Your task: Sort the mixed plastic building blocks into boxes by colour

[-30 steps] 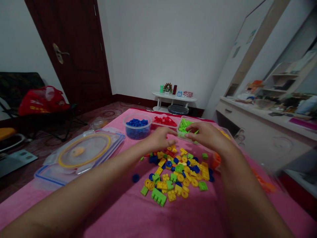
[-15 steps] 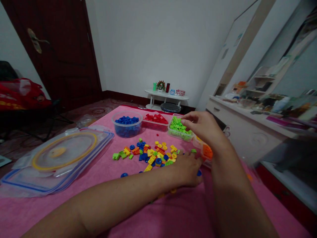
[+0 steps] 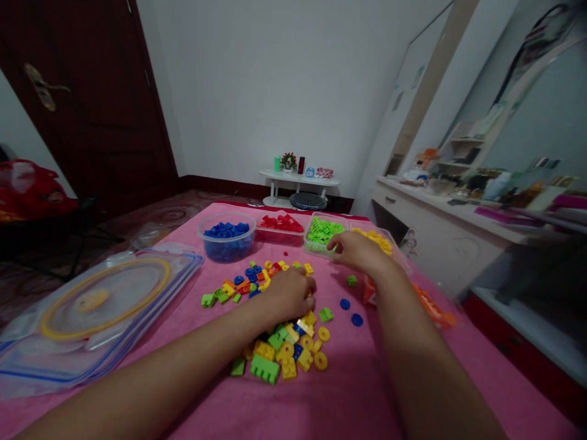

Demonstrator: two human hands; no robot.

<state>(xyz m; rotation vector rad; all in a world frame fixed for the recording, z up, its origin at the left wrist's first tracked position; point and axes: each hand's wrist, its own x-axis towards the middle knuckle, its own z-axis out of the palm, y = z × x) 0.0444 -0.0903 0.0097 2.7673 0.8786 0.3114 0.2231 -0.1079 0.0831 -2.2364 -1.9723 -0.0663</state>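
A heap of small plastic blocks (image 3: 284, 342) in yellow, green, blue and red lies on the pink cloth (image 3: 348, 397). My left hand (image 3: 290, 294) rests on top of the heap, fingers curled down into the blocks; what they grip is hidden. My right hand (image 3: 356, 252) hovers just right of the tub of green blocks (image 3: 320, 234), fingertips pinched together near its rim, with whatever is in them too small to make out. A lone green block (image 3: 351, 280) and two blue discs (image 3: 350, 311) lie below the right hand.
A round tub of blue blocks (image 3: 226, 239), a tray of red blocks (image 3: 280, 224), a tub of yellow blocks (image 3: 378, 241) and a tub of orange blocks (image 3: 428, 307) ring the heap. Clear lids (image 3: 98, 302) are stacked at the left. A white dresser (image 3: 454, 238) stands right.
My left hand has moved left and up onto the middle of the heap. My right hand has dropped lower beside the green tub. The view has shifted.
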